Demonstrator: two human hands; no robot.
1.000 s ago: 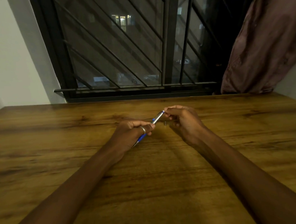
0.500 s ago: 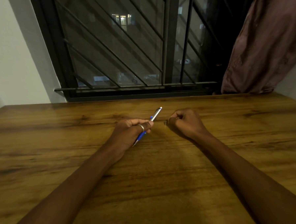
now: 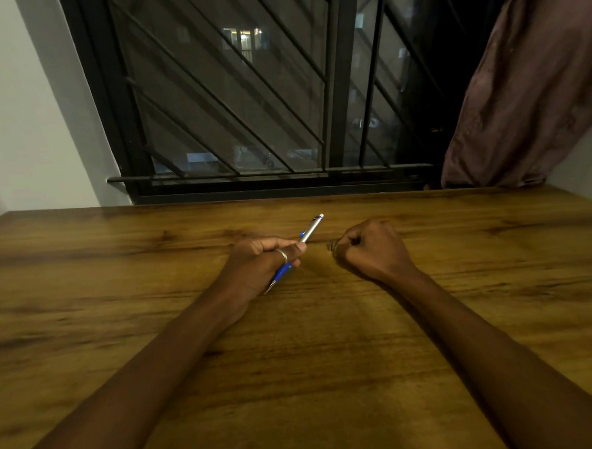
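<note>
Left hand (image 3: 260,264) grips a silver-and-blue pen (image 3: 310,231) mid-barrel, tip toward the person, far end slanting up and away to the right; 1 ring (image 3: 282,256) on that hand. Right hand (image 3: 371,251) rests on the wooden table (image 3: 296,378), fingers curled, near the pen but apart from it. Small metal piece (image 3: 330,246) at its fingertips; pinched or merely touched, unclear. Barred window (image 3: 247,106) and curtain (image 3: 521,92) behind.

A wooden table (image 3: 313,378) is spread under the grip. Beyond the grip a barred window (image 3: 247,106) is set in a white wall (image 3: 25,118), with night seen outside. A curtain (image 3: 527,92) is hung beyond and right.
</note>
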